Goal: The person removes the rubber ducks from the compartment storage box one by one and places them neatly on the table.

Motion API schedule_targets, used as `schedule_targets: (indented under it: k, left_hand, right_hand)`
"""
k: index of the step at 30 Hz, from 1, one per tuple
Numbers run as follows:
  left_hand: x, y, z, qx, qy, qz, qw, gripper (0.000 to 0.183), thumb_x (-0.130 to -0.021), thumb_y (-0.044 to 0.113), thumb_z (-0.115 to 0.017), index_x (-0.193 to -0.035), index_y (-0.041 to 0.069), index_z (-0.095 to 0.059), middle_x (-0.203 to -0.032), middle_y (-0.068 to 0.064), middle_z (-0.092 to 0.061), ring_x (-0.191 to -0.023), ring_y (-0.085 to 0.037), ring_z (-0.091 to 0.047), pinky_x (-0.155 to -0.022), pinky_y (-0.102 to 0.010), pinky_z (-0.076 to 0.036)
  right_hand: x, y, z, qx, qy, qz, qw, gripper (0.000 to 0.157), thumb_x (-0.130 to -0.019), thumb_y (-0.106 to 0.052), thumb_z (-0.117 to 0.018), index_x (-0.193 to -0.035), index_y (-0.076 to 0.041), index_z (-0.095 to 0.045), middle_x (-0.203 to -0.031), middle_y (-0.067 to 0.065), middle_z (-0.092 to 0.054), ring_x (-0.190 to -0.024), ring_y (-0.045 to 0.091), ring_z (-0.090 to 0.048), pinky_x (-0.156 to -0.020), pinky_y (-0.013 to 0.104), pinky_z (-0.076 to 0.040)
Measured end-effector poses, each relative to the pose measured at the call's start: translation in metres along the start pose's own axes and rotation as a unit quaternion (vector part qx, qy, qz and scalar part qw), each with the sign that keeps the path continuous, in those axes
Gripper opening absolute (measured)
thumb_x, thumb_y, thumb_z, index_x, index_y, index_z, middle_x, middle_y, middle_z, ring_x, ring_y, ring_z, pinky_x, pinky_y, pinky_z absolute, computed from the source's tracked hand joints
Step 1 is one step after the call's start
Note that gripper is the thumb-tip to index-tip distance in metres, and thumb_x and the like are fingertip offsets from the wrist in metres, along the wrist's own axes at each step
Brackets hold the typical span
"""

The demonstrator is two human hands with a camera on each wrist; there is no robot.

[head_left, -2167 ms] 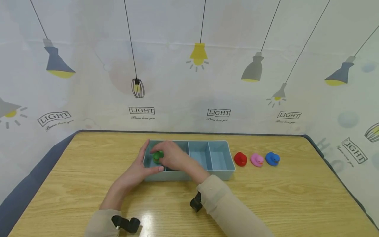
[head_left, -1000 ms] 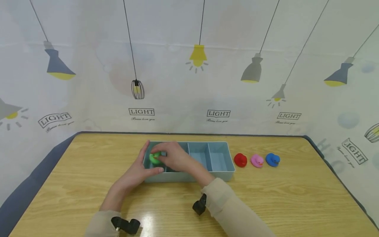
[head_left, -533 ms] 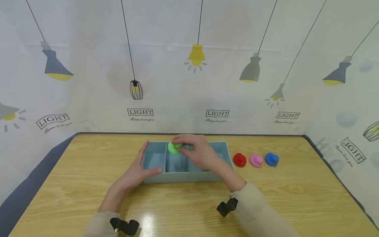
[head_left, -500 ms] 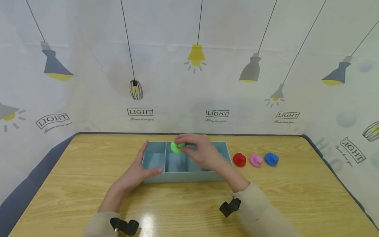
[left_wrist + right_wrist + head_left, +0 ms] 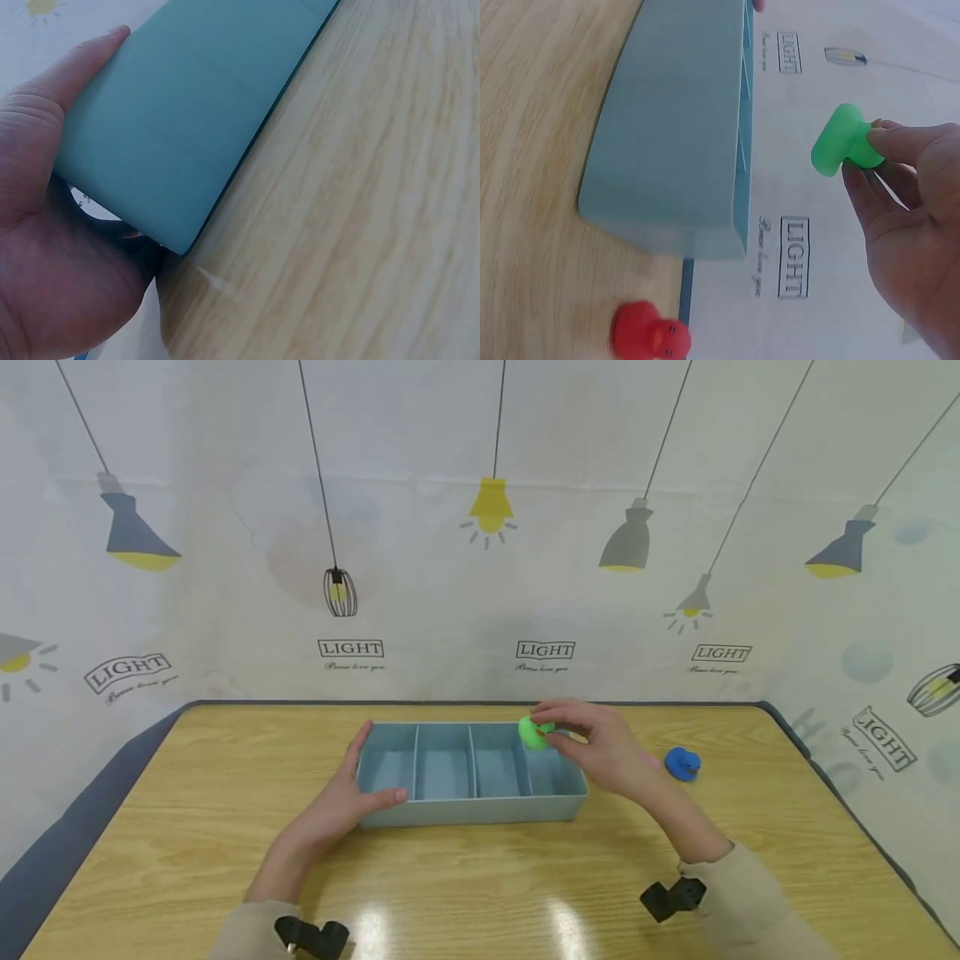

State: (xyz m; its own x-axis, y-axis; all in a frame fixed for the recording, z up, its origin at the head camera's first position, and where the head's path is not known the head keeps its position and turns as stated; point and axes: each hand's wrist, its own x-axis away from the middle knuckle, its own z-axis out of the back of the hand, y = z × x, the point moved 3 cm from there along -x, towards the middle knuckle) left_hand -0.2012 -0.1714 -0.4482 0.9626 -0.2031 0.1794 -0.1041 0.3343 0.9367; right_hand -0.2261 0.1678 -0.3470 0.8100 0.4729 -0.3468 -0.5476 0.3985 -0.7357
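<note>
My right hand (image 5: 611, 756) pinches a lime-green rubber duck (image 5: 531, 734) by its head between thumb and fingers. In the right wrist view the duck (image 5: 838, 142) is held above the level of the box's rim. Below it lies the right end of a long grey-blue box (image 5: 472, 812) with several compartments, all bare inside where they show. My left hand (image 5: 330, 802) grips the box's left end, thumb along the front wall and fingers round the side. In the left wrist view the thumb (image 5: 79, 67) lies along the box wall (image 5: 195, 112).
Right of the box sit a blue duck (image 5: 682, 764) and a pink duck (image 5: 652, 762), mostly hidden by my right hand. A red duck (image 5: 649, 334) shows in the right wrist view, near the box's end. The wooden table (image 5: 480, 877) meets a lamp-printed backdrop (image 5: 427, 568).
The right hand has lifted the green duck out of the leftmost compartment and carried it right, over the box to its right end. The left hand keeps its grip on the box.
</note>
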Motion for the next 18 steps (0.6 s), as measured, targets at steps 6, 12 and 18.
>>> schedule_targets:
  k: [6, 12, 18]
  left_hand:
    - [0.001, 0.000, 0.000, -0.001, 0.000, 0.003, 1.0000, 0.118, -0.089, 0.029, -0.083, -0.165, 0.031, 0.008, -0.170, -0.022, 0.005, -0.153, -0.046, 0.002, -0.119, -0.067, -0.008]
    - [0.002, -0.001, 0.000, 0.002, 0.000, 0.004, 1.0000, 0.118, -0.089, 0.029, -0.083, -0.165, 0.032, 0.007, -0.170, -0.020, 0.005, -0.154, -0.046, 0.002, -0.119, -0.067, -0.008]
    - [0.002, 0.001, 0.000, 0.006, -0.003, 0.003, 1.0000, 0.118, -0.089, 0.029, -0.082, -0.165, 0.034, 0.008, -0.170, -0.019, 0.007, -0.153, -0.046, 0.004, -0.118, -0.068, -0.007]
  right_hand:
    - [0.017, 0.013, 0.022, -0.014, 0.004, -0.052, 0.999, 0.030, -0.092, 0.012, -0.068, -0.120, 0.004, -0.072, -0.133, 0.019, -0.064, -0.124, 0.037, -0.060, -0.100, 0.040, -0.052]
    - [0.037, 0.031, 0.047, 0.007, 0.042, -0.063, 0.997, 0.031, -0.091, 0.014, -0.068, -0.119, 0.004, -0.072, -0.130, 0.021, -0.065, -0.119, 0.014, -0.064, -0.096, 0.020, -0.050]
    - [0.060, 0.047, 0.078, 0.030, 0.076, -0.071, 0.994, 0.029, -0.091, 0.014, -0.067, -0.119, 0.007, -0.072, -0.127, 0.025, -0.066, -0.109, -0.009, -0.060, -0.090, 0.013, -0.050]
